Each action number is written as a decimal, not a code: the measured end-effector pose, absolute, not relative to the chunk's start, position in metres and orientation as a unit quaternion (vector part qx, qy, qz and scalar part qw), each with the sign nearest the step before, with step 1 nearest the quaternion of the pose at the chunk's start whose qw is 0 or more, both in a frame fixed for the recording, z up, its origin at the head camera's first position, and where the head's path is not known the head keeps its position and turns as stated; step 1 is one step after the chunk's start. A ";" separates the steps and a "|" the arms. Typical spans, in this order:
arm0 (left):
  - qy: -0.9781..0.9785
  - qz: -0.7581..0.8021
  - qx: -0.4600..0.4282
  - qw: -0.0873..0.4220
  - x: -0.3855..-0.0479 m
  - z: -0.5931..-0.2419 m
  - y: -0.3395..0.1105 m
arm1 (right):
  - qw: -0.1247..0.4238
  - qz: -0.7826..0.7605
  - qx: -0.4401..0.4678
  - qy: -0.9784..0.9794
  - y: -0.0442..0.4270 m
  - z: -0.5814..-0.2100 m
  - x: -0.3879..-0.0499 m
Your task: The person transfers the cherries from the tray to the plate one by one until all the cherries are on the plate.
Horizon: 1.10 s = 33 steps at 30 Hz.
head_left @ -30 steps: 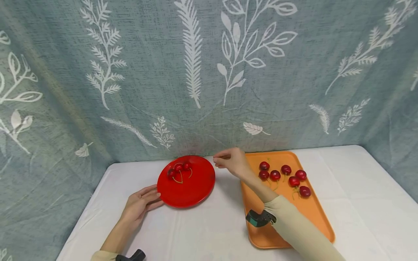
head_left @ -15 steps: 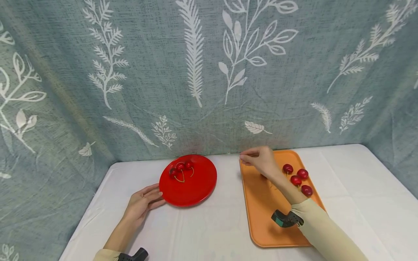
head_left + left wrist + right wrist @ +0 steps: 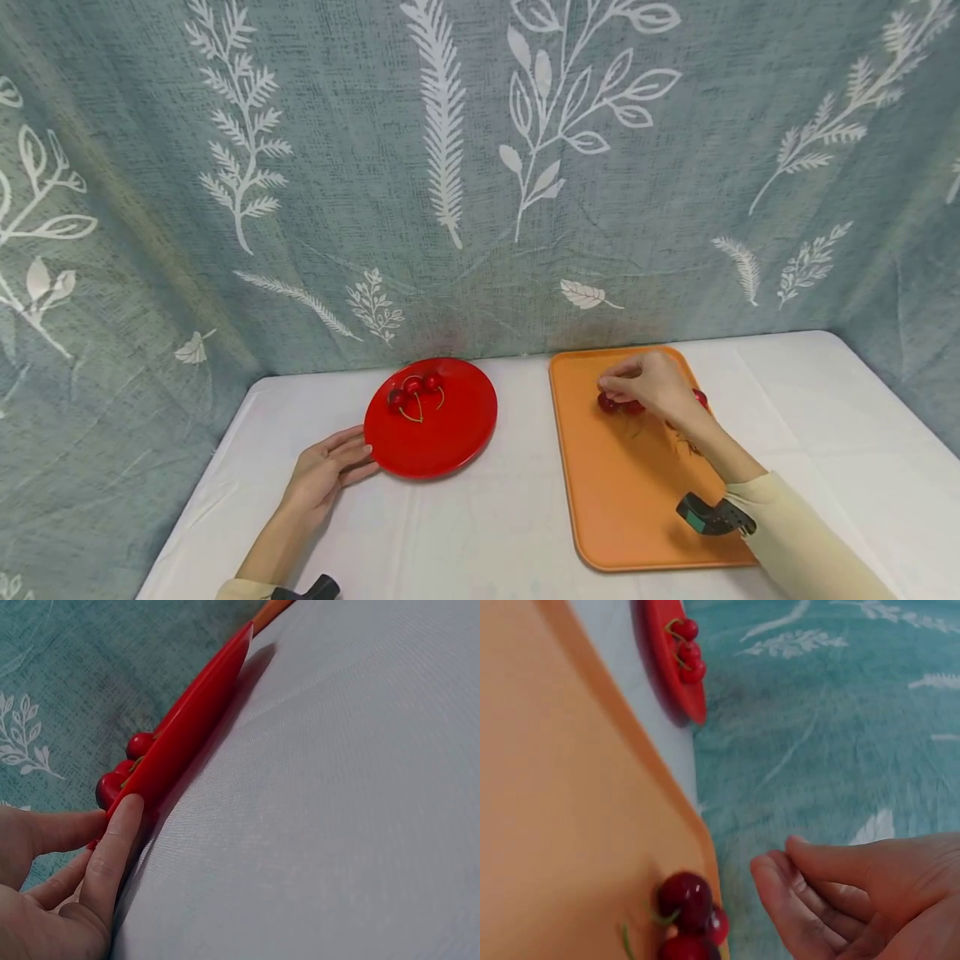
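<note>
My left hand (image 3: pixel 318 475) grips the left rim of a red plate (image 3: pixel 442 442); in the left wrist view the thumb and a finger lie on opposite faces of the rim. Three cherries with stems (image 3: pixel 414 385) lie near the plate's back left. My right hand (image 3: pixel 651 387) hovers over the back of an orange tray (image 3: pixel 615 500), above several dark red cherries (image 3: pixel 607 403), partly hiding them. In the right wrist view its thumb and fingers bend loosely with a gap between them. They hold nothing, and the nearest cherry (image 3: pixel 684 900) is apart from them.
A white cloth (image 3: pixel 480 533) covers the table between plate and tray. Behind the table's back edge hangs a blue-green curtain (image 3: pixel 337 208) with white leaf prints. A black band (image 3: pixel 712 515) sits on the right wrist.
From beside the plate, my right hand has moved rightward, across the tray's edge, to above the cherries there. The left hand and the plate have stayed in place.
</note>
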<state>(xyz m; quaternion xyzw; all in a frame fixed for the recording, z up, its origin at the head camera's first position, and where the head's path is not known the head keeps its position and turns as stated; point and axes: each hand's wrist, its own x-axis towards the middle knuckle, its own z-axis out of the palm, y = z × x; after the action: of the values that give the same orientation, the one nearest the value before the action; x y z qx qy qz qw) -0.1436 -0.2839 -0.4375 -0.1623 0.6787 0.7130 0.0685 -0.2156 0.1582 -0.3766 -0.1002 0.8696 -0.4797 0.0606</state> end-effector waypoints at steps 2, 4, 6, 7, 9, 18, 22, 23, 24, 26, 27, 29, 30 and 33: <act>0.679 0.712 -0.162 0.069 -0.143 -0.437 -0.284 | 0.068 -0.483 -0.095 0.868 0.165 -0.379 -0.214; 0.678 0.713 -0.163 0.068 -0.143 -0.437 -0.284 | 0.079 -0.489 -0.085 0.865 0.170 -0.381 -0.212; 0.677 0.714 -0.164 0.067 -0.143 -0.437 -0.284 | 0.083 -0.478 -0.074 0.871 0.176 -0.382 -0.211; 0.676 0.715 -0.165 0.067 -0.143 -0.437 -0.283 | 0.088 -0.473 -0.070 0.874 0.179 -0.383 -0.210; 0.675 0.716 -0.165 0.067 -0.143 -0.437 -0.283 | 0.093 -0.455 -0.066 0.883 0.184 -0.385 -0.208; 0.679 0.711 -0.169 0.071 -0.143 -0.436 -0.283 | 0.108 -0.406 -0.059 0.906 0.198 -0.390 -0.201; 0.682 0.708 -0.170 0.069 -0.142 -0.435 -0.283 | 0.124 -0.414 -0.046 0.901 0.200 -0.393 -0.201; 0.682 0.708 -0.170 0.068 -0.142 -0.435 -0.283 | 0.127 -0.417 -0.043 0.899 0.200 -0.394 -0.201; 0.682 0.708 -0.170 0.067 -0.142 -0.435 -0.283 | 0.128 -0.419 -0.042 0.898 0.200 -0.395 -0.201; 0.683 0.707 -0.169 0.067 -0.142 -0.435 -0.283 | 0.125 -0.418 -0.045 0.898 0.199 -0.396 -0.202; 0.683 0.707 -0.169 0.067 -0.142 -0.435 -0.283 | 0.123 -0.414 -0.047 0.901 0.198 -0.397 -0.201; 0.683 0.707 -0.169 0.067 -0.142 -0.436 -0.283 | 0.117 -0.403 -0.052 0.906 0.197 -0.398 -0.202; 0.683 0.707 -0.170 0.067 -0.142 -0.436 -0.283 | 0.114 -0.397 -0.053 0.909 0.196 -0.399 -0.202; 0.683 0.708 -0.169 0.067 -0.143 -0.436 -0.282 | 0.109 -0.380 -0.050 0.917 0.193 -0.400 -0.202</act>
<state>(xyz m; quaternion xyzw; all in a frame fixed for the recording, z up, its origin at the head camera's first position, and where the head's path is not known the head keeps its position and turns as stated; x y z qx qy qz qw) -0.1426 -0.2824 -0.4359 -0.1695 0.6827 0.7076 0.0670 -0.2023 0.1928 -0.4000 -0.0502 0.9174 -0.3797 0.1086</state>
